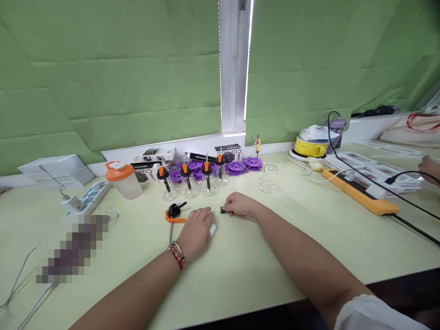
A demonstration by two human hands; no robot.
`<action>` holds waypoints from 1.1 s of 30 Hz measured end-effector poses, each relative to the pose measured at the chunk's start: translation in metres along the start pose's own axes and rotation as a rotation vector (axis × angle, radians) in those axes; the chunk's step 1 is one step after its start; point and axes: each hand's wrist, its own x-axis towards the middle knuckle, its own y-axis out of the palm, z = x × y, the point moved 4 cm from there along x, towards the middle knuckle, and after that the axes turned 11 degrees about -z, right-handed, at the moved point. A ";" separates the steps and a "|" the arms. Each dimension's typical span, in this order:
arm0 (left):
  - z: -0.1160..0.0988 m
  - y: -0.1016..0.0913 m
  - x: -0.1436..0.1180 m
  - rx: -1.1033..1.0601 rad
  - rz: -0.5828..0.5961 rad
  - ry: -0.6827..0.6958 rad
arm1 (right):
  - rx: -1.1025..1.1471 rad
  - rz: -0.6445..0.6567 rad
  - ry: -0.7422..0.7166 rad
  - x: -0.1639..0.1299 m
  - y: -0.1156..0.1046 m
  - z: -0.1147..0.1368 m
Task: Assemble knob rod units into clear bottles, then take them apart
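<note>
My right hand (239, 205) is pinched around a small black part (222, 210) just above the table. To its left, my left hand (196, 231) lies palm down with its fingers flat on the surface. A small white piece (212, 229) shows at its thumb side; whether it is held or stuck on, I cannot tell. Beside the left fingers lies a black stopper (174, 210) with an orange lever (177, 220) and a thin metal rod. Behind stand several clear glass bottles (188, 187) with black-and-orange tops. An uncapped clear glass jar (268, 178) stands farther right.
Purple round plastic parts (237, 167) and printed boxes (228, 150) lie by the wall. A shaker bottle (124, 179) and a white power strip (90, 198) are on the left. An orange power strip (360, 192), cables and a yellow pot (311, 147) stand right, near another person's hand (429, 167).
</note>
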 end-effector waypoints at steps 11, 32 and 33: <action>-0.011 0.019 0.017 -0.184 0.003 0.073 | -0.091 -0.022 -0.076 0.000 -0.002 0.002; -0.008 0.021 0.016 -0.274 -0.017 0.075 | -0.180 -0.095 -0.239 -0.001 -0.009 0.009; -0.008 0.021 0.017 -0.279 -0.013 0.075 | -0.180 -0.091 -0.244 0.000 -0.009 0.009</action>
